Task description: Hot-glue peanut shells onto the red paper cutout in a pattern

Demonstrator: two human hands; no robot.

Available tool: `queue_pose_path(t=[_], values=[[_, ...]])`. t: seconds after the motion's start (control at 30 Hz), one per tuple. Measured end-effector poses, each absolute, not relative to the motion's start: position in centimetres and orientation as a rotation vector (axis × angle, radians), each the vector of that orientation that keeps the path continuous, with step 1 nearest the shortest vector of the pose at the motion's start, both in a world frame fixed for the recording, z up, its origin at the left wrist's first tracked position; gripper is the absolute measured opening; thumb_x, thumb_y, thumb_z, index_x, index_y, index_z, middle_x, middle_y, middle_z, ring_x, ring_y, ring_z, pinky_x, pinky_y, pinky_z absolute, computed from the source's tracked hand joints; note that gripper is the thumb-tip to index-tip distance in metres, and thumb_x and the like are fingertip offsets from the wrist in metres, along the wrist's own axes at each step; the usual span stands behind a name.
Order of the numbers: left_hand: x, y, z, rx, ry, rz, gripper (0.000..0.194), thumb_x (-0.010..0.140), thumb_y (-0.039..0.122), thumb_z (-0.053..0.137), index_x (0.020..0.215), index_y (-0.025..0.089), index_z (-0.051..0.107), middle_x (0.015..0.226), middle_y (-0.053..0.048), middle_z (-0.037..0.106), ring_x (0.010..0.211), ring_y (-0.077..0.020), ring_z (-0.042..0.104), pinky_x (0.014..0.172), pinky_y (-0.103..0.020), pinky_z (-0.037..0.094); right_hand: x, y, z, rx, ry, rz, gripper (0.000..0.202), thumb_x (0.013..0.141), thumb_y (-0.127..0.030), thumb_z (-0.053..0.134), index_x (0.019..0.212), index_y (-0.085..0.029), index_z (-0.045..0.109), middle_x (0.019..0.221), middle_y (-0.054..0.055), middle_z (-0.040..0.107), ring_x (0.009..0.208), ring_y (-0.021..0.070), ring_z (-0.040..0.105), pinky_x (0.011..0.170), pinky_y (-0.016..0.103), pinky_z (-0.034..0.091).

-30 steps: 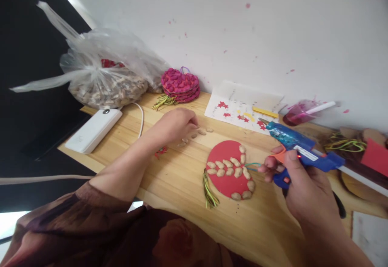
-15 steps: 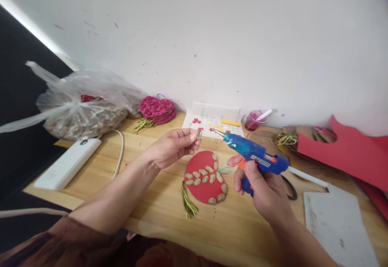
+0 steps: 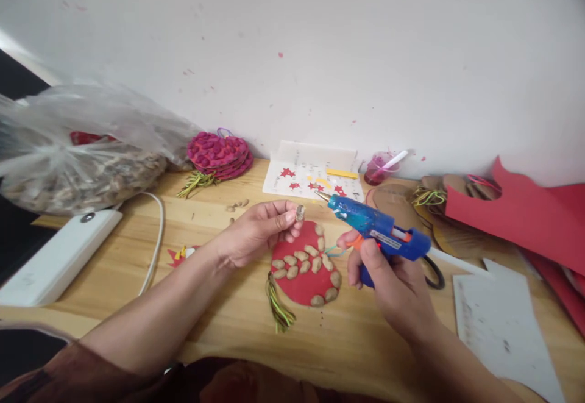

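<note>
Above the table (image 3: pixel 365 348), the left hand (image 3: pixel 256 232) pinches a peanut (image 3: pixel 300 212) upright, just left of the nozzle (image 3: pixel 323 196) of the glue gun (image 3: pixel 381 227) the right hand (image 3: pixel 397 287) grips.

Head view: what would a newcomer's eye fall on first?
Probably the bright blue glue gun, held in the right hand and pointing toward a small peanut shell pinched in the left hand. Next, the red disc on the wooden table, with peanuts across its middle and along part of its edge. Behind, to the left, a magenta stack stands out.
</note>
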State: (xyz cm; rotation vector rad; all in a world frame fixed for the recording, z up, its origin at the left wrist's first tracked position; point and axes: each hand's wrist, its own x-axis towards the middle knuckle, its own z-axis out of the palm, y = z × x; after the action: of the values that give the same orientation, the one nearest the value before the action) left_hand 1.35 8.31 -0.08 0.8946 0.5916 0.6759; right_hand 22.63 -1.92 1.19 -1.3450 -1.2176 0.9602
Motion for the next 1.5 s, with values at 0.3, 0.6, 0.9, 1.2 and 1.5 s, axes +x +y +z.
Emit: queue_pose_path(t=[0.3, 0.6, 0.9, 1.2, 1.5], values=[[2.3, 6.7, -0.3, 0.861, 0.628, 0.540, 0.030, 0.078, 0.038, 0.084, 0.091, 0.014, 0.070, 0.075, -0.001, 0.064, 0.066, -0.0089, 0.055, 0.065, -0.021, 0.043, 22.6, -0.7, 1.2, -1.447, -1.150, 1.084, 0.030, 0.083, -0.045, 0.075, 0.091, -0.019, 0.064, 0.058, -0.006, 0.059, 0.045, 0.0092, 0.052, 0.046, 0.023, 0.045], [2.7, 5.7, -0.1, 0.844, 0.546, 0.383, 0.022, 0.082, 0.032, 0.080, 0.087, 0.013, 0.070, 0.079, -0.003, 0.066, 0.070, -0.0081, 0.058, 0.067, -0.018, 0.047, 22.4, -1.0, 0.6, -1.367, -1.238, 1.048, 0.026, 0.080, -0.039, 0.079, 0.092, -0.021, 0.065, 0.069, -0.006, 0.061, 0.049, 0.0071, 0.054, 0.048, 0.022, 0.048], [2.7, 5.5, -0.3, 0.850, 0.506, 0.363, 0.019, 0.085, 0.032, 0.077, 0.088, 0.013, 0.072, 0.081, -0.003, 0.066, 0.072, -0.0098, 0.059, 0.072, -0.021, 0.049, 22.1, -1.0, 0.7, -1.354, -1.276, 1.044, 0.022, 0.085, -0.040, 0.074, 0.091, -0.021, 0.064, 0.062, -0.006, 0.062, 0.045, 0.0089, 0.055, 0.047, 0.024, 0.050], [2.8, 5.6, -0.5, 0.857, 0.503, 0.353, 0.022, 0.086, 0.034, 0.077, 0.089, 0.013, 0.072, 0.082, -0.003, 0.065, 0.074, -0.0093, 0.060, 0.073, -0.020, 0.049, 21.7, -1.2, 1.3, -1.367, -1.206, 1.048, 0.020, 0.082, -0.037, 0.074, 0.090, -0.021, 0.064, 0.060, -0.007, 0.061, 0.044, 0.0089, 0.057, 0.044, 0.023, 0.050], [3.1, 5.4, -0.8, 0.936, 0.552, 0.399, 0.023, 0.088, 0.036, 0.075, 0.090, 0.013, 0.069, 0.083, -0.003, 0.065, 0.074, -0.0089, 0.058, 0.073, -0.019, 0.047, 21.8, -1.2, 1.3, -1.370, -1.189, 1.029, 0.020, 0.081, -0.032, 0.074, 0.093, -0.021, 0.063, 0.065, -0.006, 0.064, 0.049, 0.0093, 0.058, 0.049, 0.024, 0.051]])
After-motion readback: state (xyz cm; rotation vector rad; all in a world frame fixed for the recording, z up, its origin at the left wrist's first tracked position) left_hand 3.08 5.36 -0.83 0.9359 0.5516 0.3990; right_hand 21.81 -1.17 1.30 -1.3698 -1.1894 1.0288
